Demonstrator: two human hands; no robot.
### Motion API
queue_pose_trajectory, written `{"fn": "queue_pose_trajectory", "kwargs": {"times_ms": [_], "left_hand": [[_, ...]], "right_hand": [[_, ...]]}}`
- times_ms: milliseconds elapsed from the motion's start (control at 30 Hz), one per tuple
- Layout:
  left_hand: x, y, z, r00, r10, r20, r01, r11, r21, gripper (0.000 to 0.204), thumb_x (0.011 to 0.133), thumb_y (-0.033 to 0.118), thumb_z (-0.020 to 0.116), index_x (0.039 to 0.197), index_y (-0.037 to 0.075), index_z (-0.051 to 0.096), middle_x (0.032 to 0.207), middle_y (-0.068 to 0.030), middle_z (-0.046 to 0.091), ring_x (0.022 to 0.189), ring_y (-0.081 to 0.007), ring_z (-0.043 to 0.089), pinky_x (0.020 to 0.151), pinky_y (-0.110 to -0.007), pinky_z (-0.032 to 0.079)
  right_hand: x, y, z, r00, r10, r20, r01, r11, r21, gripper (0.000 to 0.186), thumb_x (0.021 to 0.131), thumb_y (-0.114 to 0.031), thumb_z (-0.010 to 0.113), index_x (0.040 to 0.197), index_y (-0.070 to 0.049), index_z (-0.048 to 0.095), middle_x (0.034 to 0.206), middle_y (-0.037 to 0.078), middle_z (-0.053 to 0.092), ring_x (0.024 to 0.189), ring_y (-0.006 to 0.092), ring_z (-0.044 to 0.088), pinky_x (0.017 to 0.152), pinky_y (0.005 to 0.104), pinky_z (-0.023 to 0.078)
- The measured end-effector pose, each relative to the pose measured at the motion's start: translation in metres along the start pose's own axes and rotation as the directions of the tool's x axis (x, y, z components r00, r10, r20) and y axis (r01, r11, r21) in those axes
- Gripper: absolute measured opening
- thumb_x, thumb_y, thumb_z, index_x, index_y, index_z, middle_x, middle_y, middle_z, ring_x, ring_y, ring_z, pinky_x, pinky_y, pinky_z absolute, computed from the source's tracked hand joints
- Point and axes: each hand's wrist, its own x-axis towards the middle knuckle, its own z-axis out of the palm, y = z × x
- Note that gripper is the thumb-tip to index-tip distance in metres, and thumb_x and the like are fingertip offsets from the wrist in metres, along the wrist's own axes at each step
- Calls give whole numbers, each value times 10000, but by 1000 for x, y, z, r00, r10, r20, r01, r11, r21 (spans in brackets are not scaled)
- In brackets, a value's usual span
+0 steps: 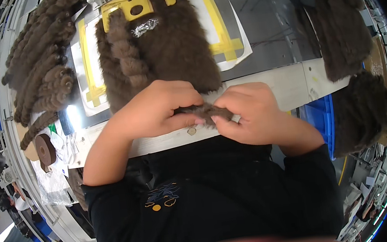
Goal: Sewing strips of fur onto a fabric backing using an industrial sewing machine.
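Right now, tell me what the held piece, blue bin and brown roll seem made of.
Held piece: fur or faux fur, matte, given its fuzzy pile.
Blue bin: probably plastic, its walls smooth and evenly coloured.
Brown roll: perhaps fabric tape, matte, given its flat coil shape.

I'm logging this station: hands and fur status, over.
Left hand, right hand: both pinching brown fur piece. Fur panel lies beyond them. Nothing seen blocking either hand.

I count two bare hands at centre, the left hand (160, 106) and right hand (250, 109), one brown fur strip (208, 113), one brown tape roll (45, 149) at left, one yellow template (115, 17) at top centre.
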Motion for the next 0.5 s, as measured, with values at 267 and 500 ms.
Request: {"fn": "queue_pose_trajectory", "kwargs": {"times_ms": [267, 500], "left_hand": [[-12, -15, 8, 928, 193, -318, -211, 977, -25, 196, 787, 83, 807, 937, 21, 697, 825, -114, 672, 744, -314, 658, 639, -370, 523], [-14, -11, 9, 905, 165, -391, -197, 980, -41, 184, 785, 97, 811, 882, 6, 684, 810, -107, 673, 724, -280, 661, 622, -344, 526]], "right_hand": [[17, -2, 17, 986, 45, -161, 18, 928, 372, 353, 742, -67, 879, 1062, -43, 734, 906, 98, 702, 755, 180, 680, 615, 293, 525], [25, 0, 15, 983, -48, -176, 116, 910, 399, 324, 725, 1, 865, 1030, -12, 758, 890, 86, 691, 763, 188, 670, 648, 291, 530]]}}
